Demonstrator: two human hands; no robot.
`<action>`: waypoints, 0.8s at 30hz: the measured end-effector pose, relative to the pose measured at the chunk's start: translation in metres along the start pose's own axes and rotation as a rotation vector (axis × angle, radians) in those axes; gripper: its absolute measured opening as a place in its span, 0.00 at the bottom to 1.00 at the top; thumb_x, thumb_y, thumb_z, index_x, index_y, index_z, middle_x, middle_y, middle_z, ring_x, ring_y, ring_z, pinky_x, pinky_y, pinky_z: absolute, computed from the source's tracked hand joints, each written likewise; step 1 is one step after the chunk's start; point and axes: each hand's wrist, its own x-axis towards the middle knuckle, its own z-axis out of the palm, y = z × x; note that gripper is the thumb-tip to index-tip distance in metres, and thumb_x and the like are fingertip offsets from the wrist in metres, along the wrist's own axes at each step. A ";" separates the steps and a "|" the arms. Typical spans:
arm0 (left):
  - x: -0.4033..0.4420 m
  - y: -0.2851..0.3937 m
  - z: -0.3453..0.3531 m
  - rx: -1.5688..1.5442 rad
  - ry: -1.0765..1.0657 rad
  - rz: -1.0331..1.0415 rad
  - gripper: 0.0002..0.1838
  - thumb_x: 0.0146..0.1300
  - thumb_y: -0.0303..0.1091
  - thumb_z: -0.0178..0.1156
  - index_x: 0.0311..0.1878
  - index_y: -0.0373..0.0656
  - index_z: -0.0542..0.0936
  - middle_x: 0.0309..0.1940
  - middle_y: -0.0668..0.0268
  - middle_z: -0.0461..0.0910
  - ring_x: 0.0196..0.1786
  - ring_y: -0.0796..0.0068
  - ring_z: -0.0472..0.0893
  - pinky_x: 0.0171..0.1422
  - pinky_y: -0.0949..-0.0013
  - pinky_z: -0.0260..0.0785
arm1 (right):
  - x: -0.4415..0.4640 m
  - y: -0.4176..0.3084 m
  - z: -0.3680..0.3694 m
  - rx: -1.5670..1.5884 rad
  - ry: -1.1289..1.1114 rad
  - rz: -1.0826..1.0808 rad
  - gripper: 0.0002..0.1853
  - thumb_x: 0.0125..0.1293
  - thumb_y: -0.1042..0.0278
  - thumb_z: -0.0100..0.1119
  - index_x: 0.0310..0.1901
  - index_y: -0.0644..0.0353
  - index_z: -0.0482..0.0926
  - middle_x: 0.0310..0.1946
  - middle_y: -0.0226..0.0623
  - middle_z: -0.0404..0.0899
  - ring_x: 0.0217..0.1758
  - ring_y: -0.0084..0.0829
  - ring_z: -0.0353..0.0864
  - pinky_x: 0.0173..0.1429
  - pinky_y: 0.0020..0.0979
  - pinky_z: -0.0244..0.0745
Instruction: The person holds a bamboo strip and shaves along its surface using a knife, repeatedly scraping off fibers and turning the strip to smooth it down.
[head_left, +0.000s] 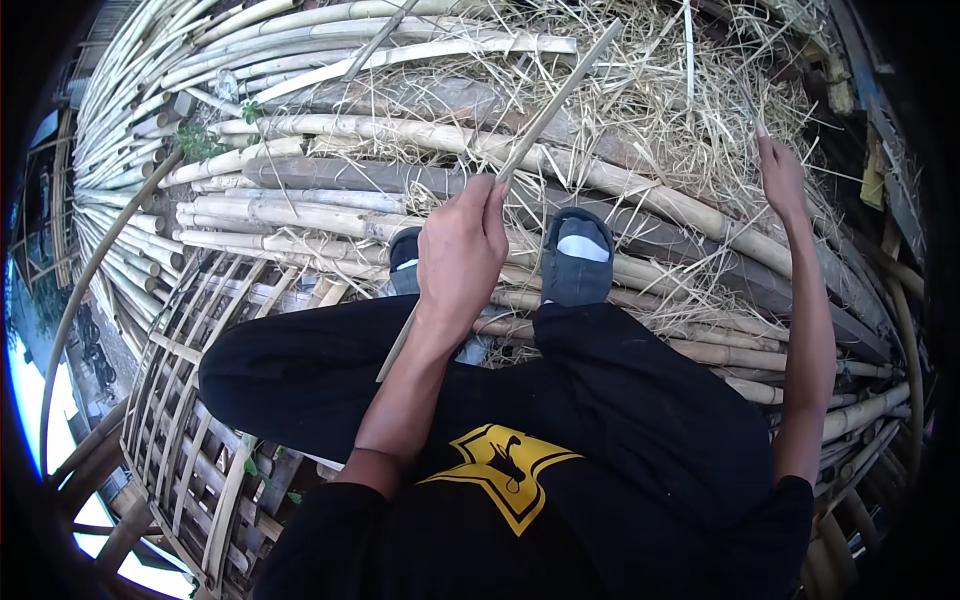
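My left hand (463,245) is closed in a fist around a long, narrow bamboo strip (562,98). The strip slants from beside my left forearm up to the top middle of the view. Off to the right, my right hand (783,178) is closed around the handle of what looks like a knife (750,108), its thin blade pointing away from me over the straw-like shavings. The blade and the strip are well apart. Much of the handle is hidden in my fingers.
Bamboo poles (370,128) lie across the ground, with more stacked at the left. Pale bamboo shavings (650,110) cover the upper right. My sandalled feet (578,262) rest among the poles. A woven bamboo lattice (190,400) stands at my left, beside a curved pole (85,275).
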 end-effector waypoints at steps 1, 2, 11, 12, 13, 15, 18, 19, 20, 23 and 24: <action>0.004 0.002 0.004 -0.016 0.008 0.006 0.08 0.68 0.30 0.54 0.34 0.36 0.73 0.19 0.49 0.74 0.24 0.45 0.76 0.26 0.52 0.64 | 0.000 -0.003 -0.004 -0.014 0.012 -0.003 0.30 0.73 0.43 0.40 0.30 0.67 0.75 0.16 0.41 0.71 0.20 0.38 0.69 0.29 0.41 0.63; 0.005 0.005 0.008 -0.102 -0.047 -0.041 0.09 0.68 0.30 0.54 0.33 0.36 0.73 0.18 0.50 0.73 0.21 0.47 0.75 0.25 0.54 0.62 | -0.005 -0.013 -0.004 0.167 0.028 0.010 0.29 0.73 0.44 0.42 0.29 0.66 0.75 0.16 0.37 0.68 0.20 0.33 0.65 0.28 0.38 0.60; -0.003 0.005 0.022 -0.395 -0.420 -0.155 0.12 0.71 0.35 0.54 0.37 0.35 0.78 0.14 0.72 0.69 0.17 0.88 0.66 0.19 0.77 0.56 | -0.071 -0.176 0.020 1.341 -0.410 0.242 0.16 0.71 0.49 0.54 0.34 0.53 0.69 0.14 0.17 0.54 0.12 0.10 0.50 0.16 0.18 0.44; -0.003 0.008 0.021 -0.392 -0.422 -0.149 0.12 0.71 0.35 0.54 0.37 0.35 0.78 0.14 0.72 0.69 0.17 0.88 0.66 0.19 0.77 0.56 | -0.069 -0.178 0.025 1.469 -0.377 0.245 0.14 0.70 0.53 0.56 0.33 0.53 0.69 0.14 0.17 0.55 0.12 0.11 0.51 0.15 0.18 0.45; -0.001 0.013 0.019 -0.416 -0.481 -0.201 0.12 0.71 0.36 0.54 0.38 0.35 0.78 0.16 0.72 0.70 0.17 0.88 0.68 0.19 0.78 0.57 | -0.067 -0.179 0.028 1.593 -0.346 0.243 0.13 0.70 0.57 0.58 0.32 0.53 0.68 0.14 0.16 0.55 0.12 0.11 0.51 0.15 0.19 0.46; 0.001 0.019 0.020 -0.448 -0.535 -0.257 0.13 0.71 0.37 0.54 0.40 0.36 0.78 0.17 0.72 0.71 0.17 0.88 0.69 0.18 0.78 0.58 | -0.068 -0.182 0.022 1.580 -0.350 0.268 0.13 0.70 0.59 0.58 0.31 0.52 0.66 0.14 0.17 0.56 0.12 0.11 0.52 0.15 0.20 0.46; 0.007 0.022 0.029 -0.675 -0.551 -0.340 0.13 0.71 0.39 0.55 0.42 0.36 0.77 0.20 0.72 0.73 0.17 0.89 0.68 0.18 0.78 0.58 | -0.071 -0.189 0.015 1.571 -0.327 0.206 0.13 0.69 0.59 0.59 0.31 0.53 0.67 0.14 0.17 0.57 0.12 0.11 0.52 0.16 0.19 0.46; 0.008 0.021 0.033 -0.709 -0.558 -0.315 0.14 0.71 0.39 0.55 0.44 0.36 0.77 0.21 0.72 0.73 0.18 0.88 0.68 0.19 0.78 0.58 | -0.072 -0.191 0.014 1.560 -0.338 0.203 0.13 0.69 0.59 0.59 0.31 0.53 0.67 0.14 0.17 0.57 0.12 0.11 0.52 0.16 0.19 0.46; 0.010 0.019 0.037 -0.741 -0.563 -0.287 0.14 0.71 0.40 0.55 0.45 0.36 0.76 0.22 0.72 0.74 0.19 0.88 0.68 0.21 0.78 0.59 | -0.072 -0.193 0.013 1.508 -0.336 0.172 0.13 0.69 0.58 0.58 0.32 0.54 0.68 0.14 0.17 0.57 0.12 0.11 0.53 0.16 0.19 0.46; 0.011 0.005 0.053 -0.642 -0.349 -0.067 0.13 0.71 0.38 0.54 0.44 0.36 0.77 0.21 0.73 0.73 0.21 0.88 0.68 0.24 0.78 0.59 | -0.072 -0.193 0.012 1.316 -0.334 0.056 0.15 0.70 0.54 0.56 0.34 0.57 0.70 0.14 0.18 0.58 0.12 0.12 0.55 0.16 0.21 0.48; 0.011 0.001 0.053 -0.645 -0.344 -0.073 0.13 0.71 0.38 0.54 0.44 0.36 0.77 0.21 0.73 0.73 0.21 0.88 0.68 0.24 0.78 0.59 | -0.072 -0.192 0.012 1.185 -0.326 -0.024 0.17 0.71 0.52 0.54 0.35 0.59 0.71 0.14 0.20 0.59 0.13 0.14 0.56 0.17 0.24 0.50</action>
